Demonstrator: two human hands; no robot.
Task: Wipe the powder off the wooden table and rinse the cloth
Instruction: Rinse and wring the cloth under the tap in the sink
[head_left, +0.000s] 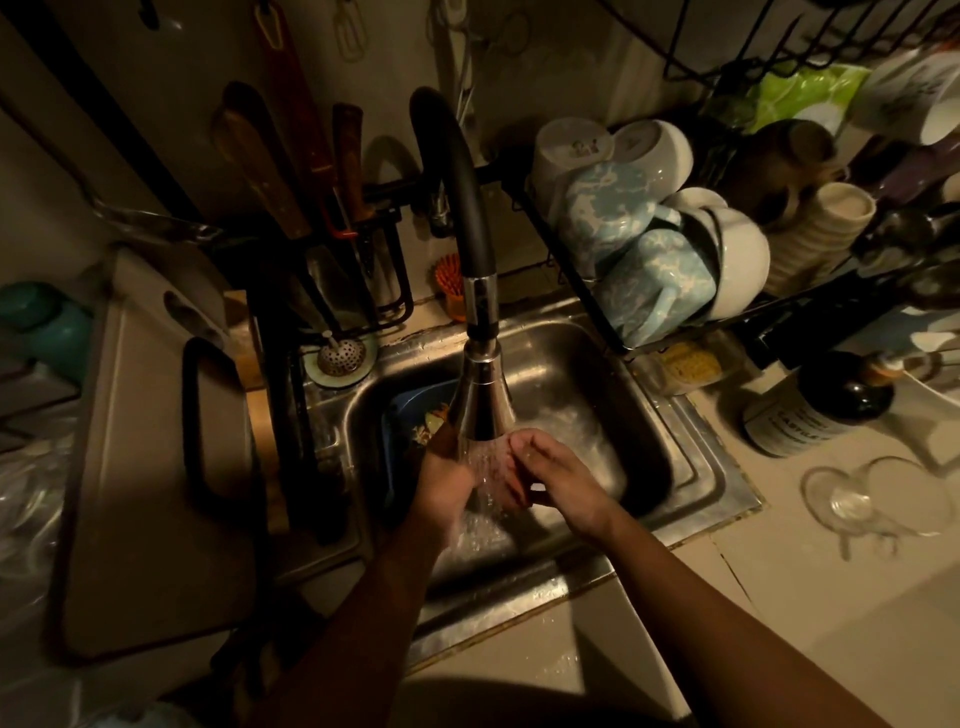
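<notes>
Dim light covered a pale bench (810, 587) set around a stainless steel sink (691, 467), seen from above. A black gooseneck tap (470, 218) with a chrome spray head arched over the basin, and water (485, 488) ran from it between the two hands. The left hand (444, 483) was curled under the stream, its fingers partly closed around a reddish cloth (511, 486); how firmly it gripped could not be told in the gloom. The right hand (558, 483) lay beside it, fingers bent and pressed against the same cloth, thumb toward the tap. Both hands thus met over the middle of the basin, where the cloth sat under the running water. A blue dish (402, 415) with food scraps lay in the basin's left part. A black wire rack (571, 260) right of the tap held upturned white bowls (737, 254) and pale blue patterned mugs (644, 270). A dark bottle (821, 405) lay on the bench at right; its white label began "CASTILE", the remaining lines too small to read. Upturned clear glasses (878, 499) stood near it. Wooden-handled utensils (291, 171) hung at left.
</notes>
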